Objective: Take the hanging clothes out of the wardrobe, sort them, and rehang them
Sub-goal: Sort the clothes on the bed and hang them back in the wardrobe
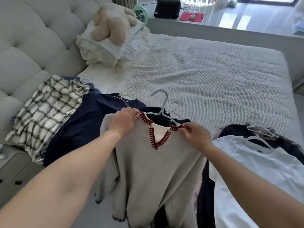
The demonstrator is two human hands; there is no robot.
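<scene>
Right now both hands hold a grey sweater (pixel 156 175) w/ red-stitched V-neck at its shoulders, above the bed (pixel 205 66) edge. Left hand (pixel 125 122) grips the sweater's left shoulder; right hand (pixel 195 135) pinches the neckline's right end, at the arm of a pale hanger (pixel 162 111) whose hook sticks up behind the collar. Left of the sweater on the bed: navy top (pixel 82 125), then plaid shirt (pixel 47 112). Right of the sweater: white tee (pixel 256 170) on a hanger, dark clothes behind it. Plush toy (pixel 111 23) sits on pillows far behind the sweater.
</scene>
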